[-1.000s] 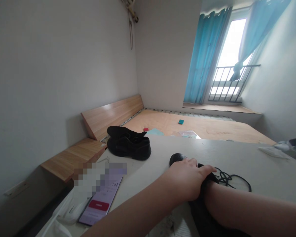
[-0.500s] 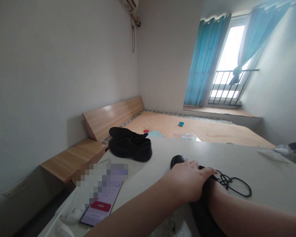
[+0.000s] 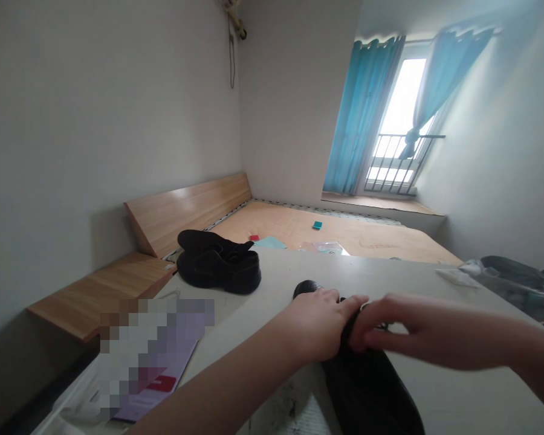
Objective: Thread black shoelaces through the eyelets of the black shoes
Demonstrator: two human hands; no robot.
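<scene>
- White table (image 3: 276,267): carries a black shoe (image 3: 376,393) toward its near edge.
- Right hand (image 3: 390,320): newly in view — fingers bent at the shoe, so both hands visibly work there; pinching or not, I cannot tell.
- Left hand (image 3: 320,320): curled over the shoe's front, as before.

we see a pale white table (image 3: 272,272), and past its far edge a bed (image 3: 276,219) with a tan surface. beyond the table's far left corner, a slanted wooden headboard (image 3: 190,208) stands near a low wooden ledge (image 3: 100,290). plain grey-white walls (image 3: 95,109) meet in a corner behind the bed. at our upper right, daylight fills a window (image 3: 402,96) with metal railing (image 3: 390,166), blue curtains (image 3: 362,115) and a sill (image 3: 381,203).
</scene>
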